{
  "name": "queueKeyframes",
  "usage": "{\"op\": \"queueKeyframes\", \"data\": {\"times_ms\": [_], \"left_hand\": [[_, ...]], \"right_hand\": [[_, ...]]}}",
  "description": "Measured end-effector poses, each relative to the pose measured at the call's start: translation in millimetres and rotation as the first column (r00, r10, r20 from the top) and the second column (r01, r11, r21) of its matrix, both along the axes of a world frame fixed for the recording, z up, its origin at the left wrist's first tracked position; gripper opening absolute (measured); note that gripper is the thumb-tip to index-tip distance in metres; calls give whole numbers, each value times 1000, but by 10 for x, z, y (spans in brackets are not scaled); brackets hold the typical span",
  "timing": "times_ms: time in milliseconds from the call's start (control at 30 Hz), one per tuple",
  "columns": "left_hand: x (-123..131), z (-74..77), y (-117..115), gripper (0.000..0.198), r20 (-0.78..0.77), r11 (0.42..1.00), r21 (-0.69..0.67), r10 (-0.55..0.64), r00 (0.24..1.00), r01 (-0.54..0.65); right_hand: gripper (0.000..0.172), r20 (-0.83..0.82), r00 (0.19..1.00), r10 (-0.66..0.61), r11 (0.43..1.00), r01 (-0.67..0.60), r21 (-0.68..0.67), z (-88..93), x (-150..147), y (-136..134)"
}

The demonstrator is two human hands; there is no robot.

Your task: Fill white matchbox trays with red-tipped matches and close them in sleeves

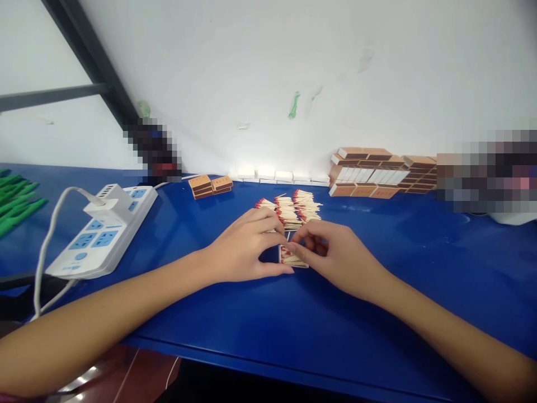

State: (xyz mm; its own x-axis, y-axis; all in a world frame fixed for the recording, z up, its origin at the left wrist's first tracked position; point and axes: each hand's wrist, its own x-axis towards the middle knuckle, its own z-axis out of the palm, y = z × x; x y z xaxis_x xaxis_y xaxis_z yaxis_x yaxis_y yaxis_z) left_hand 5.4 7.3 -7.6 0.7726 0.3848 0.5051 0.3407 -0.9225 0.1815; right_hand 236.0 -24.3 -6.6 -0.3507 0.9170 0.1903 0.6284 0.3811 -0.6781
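L hand point(243, 249) thumb + fingers bracket matchbox tray point(280, 255) w/ matches point(289, 257) inside; R hand point(335, 249) fingers curl over it; can't tell if either's gripping. Match piles point(287, 210) just behind; matchboxes point(364, 190) by wall point(251, 67).

The right hand point(335, 252) covers part of the small tray of matches point(294, 261), and whether its fingertips pinch a match cannot be told. The left hand point(245, 246) hides the near end of the leftmost match pile point(265, 204). Print on the brown matchboxes point(201, 182) is too small to read, as are the markings on the power strip point(71, 267). Coarse pixels blur a dark shape point(153, 148) beside the wall point(235, 78) and a patch point(503, 170) at right. The left edge crops the green strips point(17, 202); both forearms point(126, 305) run out of view.
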Motion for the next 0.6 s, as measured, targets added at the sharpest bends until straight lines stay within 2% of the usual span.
{"op": "queueKeyframes", "data": {"times_ms": [67, 133, 233, 300, 400, 600], "left_hand": [[-5, -5, 3, 40, -10, 1000, -1, 14, 1000, -14], [-7, -10, 4, 42, -21, 1000, -2, 25, 999, -25], [-6, -15, 4, 42, -20, 1000, -4, 21, 1000, -22], [-6, -18, 7, 42, -13, 1000, -2, 18, 1000, -18], [-7, -25, 14, 43, -4, 1000, 1, 17, 1000, -17], [-12, -23, 10, 43, -4, 1000, 4, 20, 1000, -20]], "right_hand": [[24, -60, 998, -23, 1000, 22, -6, 36, 17, -3], [23, -84, 996, -21, 998, 25, 51, 82, 42, -17], [16, 22, 999, 49, 975, -52, 216, 120, 78, -43], [13, 132, 984, 119, 951, -151, 270, 107, 93, -49], [13, 215, 959, 186, 934, -240, 263, 68, 115, -29], [17, 321, 929, 181, 946, -254, 200, 131, 233, 38]]}}
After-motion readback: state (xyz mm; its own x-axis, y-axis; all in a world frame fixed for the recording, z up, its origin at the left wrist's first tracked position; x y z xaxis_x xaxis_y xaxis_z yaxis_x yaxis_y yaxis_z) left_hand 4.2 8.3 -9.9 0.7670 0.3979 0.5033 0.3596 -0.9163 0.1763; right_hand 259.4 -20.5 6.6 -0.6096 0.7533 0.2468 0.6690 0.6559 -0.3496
